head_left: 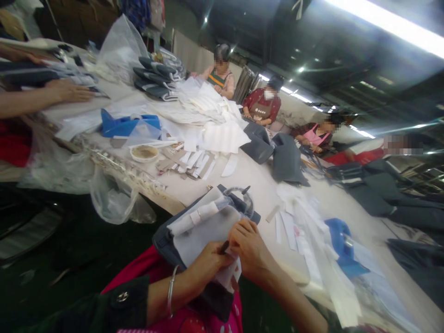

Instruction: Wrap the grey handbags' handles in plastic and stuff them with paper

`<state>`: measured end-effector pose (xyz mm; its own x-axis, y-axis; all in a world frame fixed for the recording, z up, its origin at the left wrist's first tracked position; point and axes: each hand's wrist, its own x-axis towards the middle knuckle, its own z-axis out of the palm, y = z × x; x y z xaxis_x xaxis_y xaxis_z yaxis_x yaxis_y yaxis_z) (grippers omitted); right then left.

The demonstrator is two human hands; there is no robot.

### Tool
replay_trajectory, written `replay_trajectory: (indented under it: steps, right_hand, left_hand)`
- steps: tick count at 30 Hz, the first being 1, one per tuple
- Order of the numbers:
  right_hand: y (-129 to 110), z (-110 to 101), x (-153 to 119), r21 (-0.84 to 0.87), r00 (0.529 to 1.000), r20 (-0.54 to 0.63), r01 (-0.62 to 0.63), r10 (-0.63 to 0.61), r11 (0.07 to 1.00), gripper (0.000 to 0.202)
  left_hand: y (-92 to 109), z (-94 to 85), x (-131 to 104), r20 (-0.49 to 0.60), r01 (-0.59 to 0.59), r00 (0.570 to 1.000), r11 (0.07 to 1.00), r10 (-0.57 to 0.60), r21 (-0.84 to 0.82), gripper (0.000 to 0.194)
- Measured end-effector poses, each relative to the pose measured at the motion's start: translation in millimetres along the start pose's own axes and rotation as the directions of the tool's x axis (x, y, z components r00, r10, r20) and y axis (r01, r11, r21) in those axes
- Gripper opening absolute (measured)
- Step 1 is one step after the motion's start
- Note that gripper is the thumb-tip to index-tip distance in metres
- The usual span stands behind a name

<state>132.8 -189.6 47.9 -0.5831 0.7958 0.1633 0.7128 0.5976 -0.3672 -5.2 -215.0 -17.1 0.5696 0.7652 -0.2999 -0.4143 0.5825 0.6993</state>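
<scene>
A dark bag with white sheet material on it lies at the table's near edge and over the lap. My left hand, with a bangle at the wrist, is closed at the bag's near part, and a small dark object shows between its fingers. Right beside it, my right hand has its fingers pinched together over the white material. What its fingertips hold is too small to make out. A clear ring-shaped wrap and a dark handle stick up at the bag's far end.
On the pale table are a blue tape dispenser, a shallow bowl, cut strips, white sheets and dark bag pieces. Another blue dispenser is at right. A co-worker's hand works at left; several people sit beyond.
</scene>
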Motion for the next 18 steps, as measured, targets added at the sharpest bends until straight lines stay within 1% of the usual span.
replay_trajectory:
  steps: [3,5,9,12,14,18]
  right_hand:
    - [-5,-6,4,0.025,0.993,0.079,-0.085,0.083,0.996,0.023]
    - [-8,-9,7,0.052,0.987,0.116,-0.113,0.106,0.992,0.025]
    - [-8,-12,11,0.078,0.971,0.157,-0.194,0.181,0.978,0.027]
    - [-8,-14,15,0.078,0.958,0.189,-0.236,0.218,0.969,0.033]
    - [-8,-17,18,0.051,0.955,0.232,-0.204,0.188,0.978,0.034]
    - [-9,-22,30,-0.05,0.947,0.314,-0.054,0.067,0.997,0.025]
  left_hand:
    - [3,-0.7,-6,0.102,-0.05,0.994,0.998,0.046,0.031,0.025]
    - [4,-0.9,-9,0.133,-0.08,0.988,0.997,0.077,0.021,0.032]
    - [-1,-0.9,-7,0.067,-0.077,0.995,0.997,0.079,-0.027,0.045]
    - [-5,-1.0,-4,0.038,-0.063,0.997,0.997,0.065,-0.045,0.048]
    - [-5,-1.0,-3,0.028,-0.056,0.998,0.997,0.057,-0.044,0.046]
    - [-2,0.5,-4,0.011,-0.041,0.999,0.999,0.041,-0.028,0.042]
